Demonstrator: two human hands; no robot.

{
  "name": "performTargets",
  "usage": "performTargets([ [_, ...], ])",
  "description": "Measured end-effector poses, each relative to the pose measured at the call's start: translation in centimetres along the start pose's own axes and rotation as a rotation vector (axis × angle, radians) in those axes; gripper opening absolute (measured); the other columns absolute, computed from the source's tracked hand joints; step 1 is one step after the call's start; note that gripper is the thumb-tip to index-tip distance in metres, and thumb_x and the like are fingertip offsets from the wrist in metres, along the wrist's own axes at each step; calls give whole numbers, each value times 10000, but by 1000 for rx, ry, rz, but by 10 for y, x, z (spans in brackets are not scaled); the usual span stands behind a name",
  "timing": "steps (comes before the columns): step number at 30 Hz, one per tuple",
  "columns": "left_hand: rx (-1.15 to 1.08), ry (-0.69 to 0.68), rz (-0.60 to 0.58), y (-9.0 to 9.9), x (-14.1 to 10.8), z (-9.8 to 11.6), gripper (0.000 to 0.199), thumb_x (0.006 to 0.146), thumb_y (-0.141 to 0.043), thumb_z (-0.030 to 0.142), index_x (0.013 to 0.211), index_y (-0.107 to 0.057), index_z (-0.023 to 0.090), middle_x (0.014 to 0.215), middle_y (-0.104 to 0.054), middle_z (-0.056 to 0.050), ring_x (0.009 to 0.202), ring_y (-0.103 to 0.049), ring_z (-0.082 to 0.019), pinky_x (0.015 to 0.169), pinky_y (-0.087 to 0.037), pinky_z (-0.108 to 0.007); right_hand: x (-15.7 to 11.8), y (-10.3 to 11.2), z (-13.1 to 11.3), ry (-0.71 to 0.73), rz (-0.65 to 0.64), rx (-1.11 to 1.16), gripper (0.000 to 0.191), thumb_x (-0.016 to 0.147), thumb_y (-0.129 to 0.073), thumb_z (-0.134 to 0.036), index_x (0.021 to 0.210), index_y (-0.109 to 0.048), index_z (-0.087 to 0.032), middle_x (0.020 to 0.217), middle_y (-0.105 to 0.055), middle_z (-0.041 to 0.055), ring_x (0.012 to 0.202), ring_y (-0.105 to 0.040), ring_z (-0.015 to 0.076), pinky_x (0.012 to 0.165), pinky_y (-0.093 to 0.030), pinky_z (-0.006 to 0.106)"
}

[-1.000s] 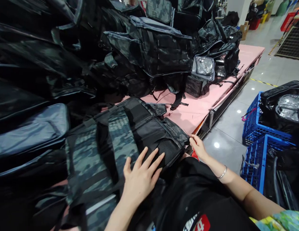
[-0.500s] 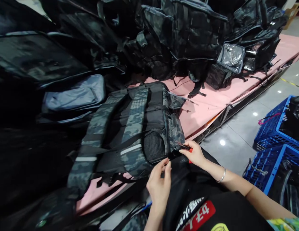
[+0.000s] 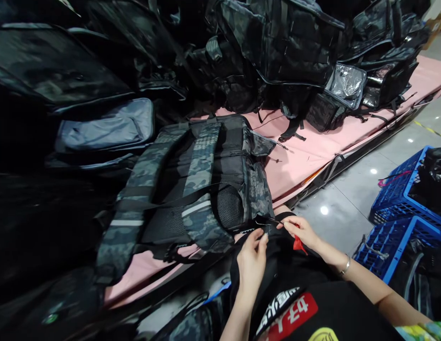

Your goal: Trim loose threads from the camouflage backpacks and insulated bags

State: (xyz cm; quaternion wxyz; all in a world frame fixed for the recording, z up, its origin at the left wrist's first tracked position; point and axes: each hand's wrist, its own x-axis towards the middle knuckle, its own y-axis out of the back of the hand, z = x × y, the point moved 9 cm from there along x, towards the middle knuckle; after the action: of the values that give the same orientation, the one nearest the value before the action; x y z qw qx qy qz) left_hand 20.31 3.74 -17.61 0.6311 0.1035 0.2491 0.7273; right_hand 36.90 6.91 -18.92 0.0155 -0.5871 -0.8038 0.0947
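A dark camouflage backpack [image 3: 202, 175] lies on the pink-covered table, its shoulder straps and mesh back panel facing up. My right hand [image 3: 301, 232] is closed on small scissors [image 3: 277, 221], with a red piece hanging below the fingers. The dark blades point left, close to the backpack's near right corner. Just left of them, my left hand [image 3: 253, 258] has thumb and fingers pinched together at that corner. A thin pale line, perhaps a thread, shows near its fingertips; what the pinch holds is too small to make out.
Several dark camouflage bags [image 3: 277, 42] crowd the back of the pink table [image 3: 305, 156]. An opened bag with a grey lining [image 3: 110, 125] lies at left. Blue crates [image 3: 394, 189] with black items stand on the shiny floor at right. Another camouflage bag [image 3: 199, 317] lies below the table edge.
Both hands have shifted; the left went right and slightly up, closer to the scissors. The scissors moved slightly right, and more of the red piece hangs out. The backpack stays on the table.
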Motion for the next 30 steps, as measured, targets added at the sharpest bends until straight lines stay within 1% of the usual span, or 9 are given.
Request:
performTargets([
  [3,-350,207,85,-5,11,-19,522,721,-618,472,1070,-576,86,956,-657,-141,735,-654,-183,664,-545,-320,5,-3,8,-81,-26,3,427,839,-527,-498,852,-678,-99,519,-346,-44,471,-284,54,463,-199,204],
  [5,-443,236,150,-5,19,-21,508,674,-665,468,987,-601,74,880,-667,-128,665,-639,-161,607,-531,-285,10,-5,14,-148,-41,17,454,827,-532,-517,827,-685,-90,489,-332,-51,449,-269,48,456,-185,206],
  [7,-476,215,208,-3,25,-22,454,649,-683,457,878,-616,71,779,-666,-106,611,-617,-143,571,-509,-259,14,-7,19,-199,-44,16,464,815,-542,-526,813,-693,-86,470,-345,-50,434,-271,44,454,-181,208],
  [9,-469,163,239,1,28,-24,405,640,-688,443,809,-621,81,707,-653,-80,597,-604,-133,588,-502,-254,18,-8,21,-225,-39,5,465,803,-553,-529,798,-697,-87,455,-357,-49,425,-279,43,450,-181,208],
  [13,-401,52,180,6,31,-26,336,654,-674,418,775,-633,107,678,-640,-50,625,-601,-131,661,-502,-263,21,-15,22,-259,-70,6,476,788,-558,-546,785,-698,-91,433,-338,-56,408,-255,41,434,-158,209],
  [17,-341,11,143,10,32,-24,308,665,-653,410,753,-642,115,670,-635,-45,615,-595,-135,662,-499,-269,24,-21,21,-252,-85,-2,466,784,-565,-543,772,-701,-98,447,-328,-56,420,-259,43,441,-168,211],
  [22,-322,-4,144,10,32,-21,286,676,-645,397,748,-641,120,675,-636,-48,626,-595,-141,676,-498,-278,27,-20,20,-210,-47,-70,439,786,-559,-525,767,-707,-112,464,-321,-51,449,-254,56,457,-164,219],
  [27,-325,10,136,8,32,-20,278,679,-635,390,754,-628,123,673,-633,-45,628,-593,-142,671,-493,-272,31,-18,14,-107,4,-199,377,790,-555,-468,745,-716,-130,592,-521,-1,574,-418,93,560,-300,213],
  [30,-270,-18,95,10,27,-12,268,707,-616,396,747,-610,132,670,-618,-33,635,-582,-138,663,-480,-257,30,-19,9,-66,-27,-148,364,794,-562,-450,749,-711,-121,624,-548,8,594,-435,98,580,-313,216],
])
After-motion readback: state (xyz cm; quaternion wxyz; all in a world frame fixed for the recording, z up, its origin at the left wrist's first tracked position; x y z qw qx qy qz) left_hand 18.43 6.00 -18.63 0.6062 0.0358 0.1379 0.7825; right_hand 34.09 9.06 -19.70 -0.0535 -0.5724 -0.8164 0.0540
